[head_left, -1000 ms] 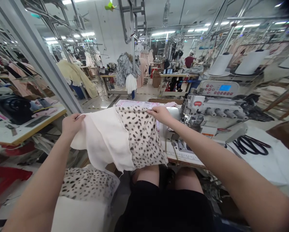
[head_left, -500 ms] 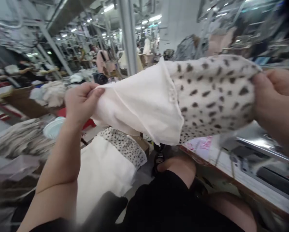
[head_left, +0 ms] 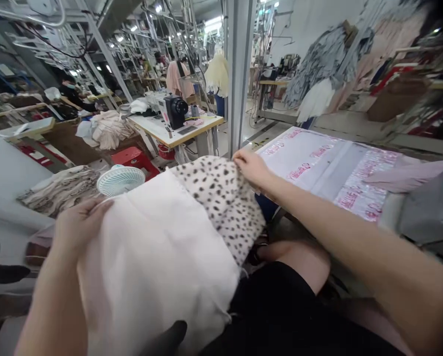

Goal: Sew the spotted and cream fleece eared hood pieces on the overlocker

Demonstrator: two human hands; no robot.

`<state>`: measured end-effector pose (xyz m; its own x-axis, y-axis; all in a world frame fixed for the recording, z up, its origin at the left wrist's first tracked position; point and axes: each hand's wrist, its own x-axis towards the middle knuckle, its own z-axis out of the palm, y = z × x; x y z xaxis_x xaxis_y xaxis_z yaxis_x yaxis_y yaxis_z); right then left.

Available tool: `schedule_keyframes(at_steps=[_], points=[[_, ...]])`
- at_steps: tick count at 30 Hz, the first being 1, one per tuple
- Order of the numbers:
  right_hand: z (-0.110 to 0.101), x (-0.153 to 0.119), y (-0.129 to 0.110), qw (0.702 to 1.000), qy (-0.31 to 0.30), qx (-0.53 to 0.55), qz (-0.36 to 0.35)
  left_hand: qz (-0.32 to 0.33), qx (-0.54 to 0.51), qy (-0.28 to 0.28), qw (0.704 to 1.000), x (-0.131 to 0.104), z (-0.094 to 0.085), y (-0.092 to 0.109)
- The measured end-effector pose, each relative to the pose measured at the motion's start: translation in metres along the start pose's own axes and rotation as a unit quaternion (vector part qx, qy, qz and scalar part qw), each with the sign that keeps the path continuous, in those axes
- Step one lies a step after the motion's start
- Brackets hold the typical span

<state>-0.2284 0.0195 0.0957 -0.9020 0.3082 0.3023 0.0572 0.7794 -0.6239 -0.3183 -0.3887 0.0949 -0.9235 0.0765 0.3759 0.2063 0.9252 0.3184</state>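
Observation:
A fabric piece with a plain white part point(head_left: 158, 237) and a black-spotted, pale plush part point(head_left: 217, 190) is spread low in front of me, left of my knees. My left hand point(head_left: 81, 225) is closed on the edge of the white part, thumb on top. At the far corner of the spotted part, my right hand point(head_left: 250, 169) pinches the cloth. The seam between the two parts runs diagonally between my hands. Whatever lies under the cloth is hidden.
A pale blue fan point(head_left: 120, 179) and a red stool point(head_left: 134, 160) stand behind the cloth. At right is a table with pink-printed white sheeting point(head_left: 318, 153). A sewing machine point(head_left: 173, 111) sits on a table beyond, beside a metal post point(head_left: 239, 74). Folded fabric point(head_left: 58, 190) is piled left.
The fabric piece has come down from a raised, stretched position to lie low at the left. Both hands moved down and left with it, and the head view shifted.

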Motion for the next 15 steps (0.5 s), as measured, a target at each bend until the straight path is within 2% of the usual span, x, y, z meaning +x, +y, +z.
schedule_keyframes(at_steps=[3, 5, 6, 8, 10, 11, 13, 15], points=[[0.045, -0.016, 0.026, 0.999, -0.038, 0.021, 0.005, -0.064, 0.038, -0.070, 0.995, 0.019, 0.076, -0.037], [0.057, -0.048, 0.047, 0.996, -0.082, 0.030, 0.000, -0.085, 0.058, -0.087, 0.991, 0.017, 0.121, -0.049], [0.058, -0.069, 0.058, 0.994, -0.105, 0.034, -0.001, -0.087, 0.065, -0.085, 0.991, 0.012, 0.141, -0.047], [0.052, -0.116, 0.082, 0.990, -0.136, 0.041, 0.014, -0.051, 0.061, -0.063, 0.995, -0.003, 0.175, -0.027], [0.040, -0.169, 0.107, 0.988, -0.141, 0.038, 0.056, 0.031, 0.034, -0.046, 0.998, -0.020, 0.206, 0.009], [0.033, -0.196, 0.119, 0.987, -0.134, 0.033, 0.084, 0.071, 0.020, -0.055, 0.996, -0.027, 0.221, 0.029], [0.019, -0.254, 0.143, 0.983, -0.104, 0.018, 0.151, 0.104, 0.015, -0.095, 0.990, -0.033, 0.248, 0.060], [0.007, -0.316, 0.161, 0.962, -0.024, 0.019, 0.270, 0.085, 0.032, -0.133, 0.987, -0.028, 0.268, 0.073]])
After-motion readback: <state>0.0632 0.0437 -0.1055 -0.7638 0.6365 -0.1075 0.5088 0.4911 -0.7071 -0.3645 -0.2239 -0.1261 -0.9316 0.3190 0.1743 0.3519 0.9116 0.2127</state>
